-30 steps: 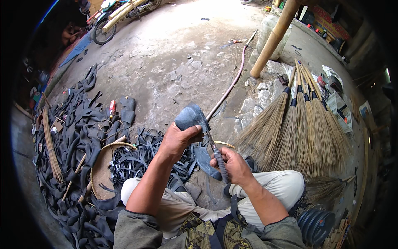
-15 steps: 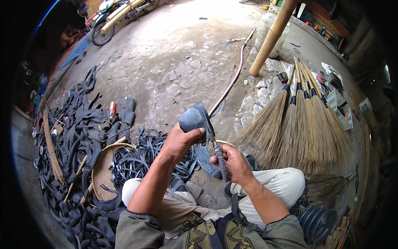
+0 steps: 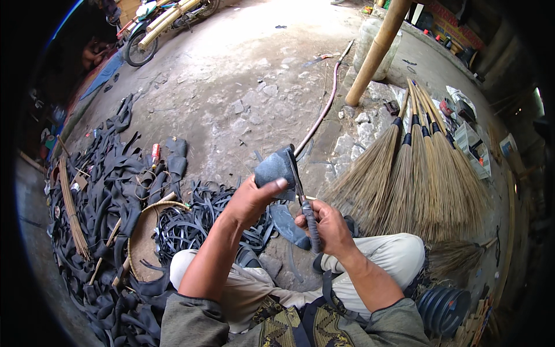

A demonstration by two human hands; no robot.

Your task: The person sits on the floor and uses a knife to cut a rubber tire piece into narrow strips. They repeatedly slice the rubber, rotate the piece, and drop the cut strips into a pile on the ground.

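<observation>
The left hand (image 3: 251,199) holds a dark grey piece of rubber (image 3: 276,169) up in front of the person, fingers wrapped behind it and the thumb pressed flat on its near face, so the piece sticks up and to the right out of the closed grasp. The right hand (image 3: 329,228) is closed in a fist around the wrapped handle of a knife (image 3: 303,202); the blade rises from the top of the fist and lies along the right edge of the rubber piece, touching it. The two hands sit close together, the right one lower and just beside the left. Under them a curved strip of dark rubber (image 3: 289,226) hangs down toward the knees. To the left on the ground lies a heap of black rubber strips (image 3: 191,222) around a round woven tray (image 3: 144,243). To the right a bundle of straw brooms (image 3: 416,173) leans fanned out, and a bamboo pole (image 3: 378,49) stands beyond them on the stony ground
</observation>
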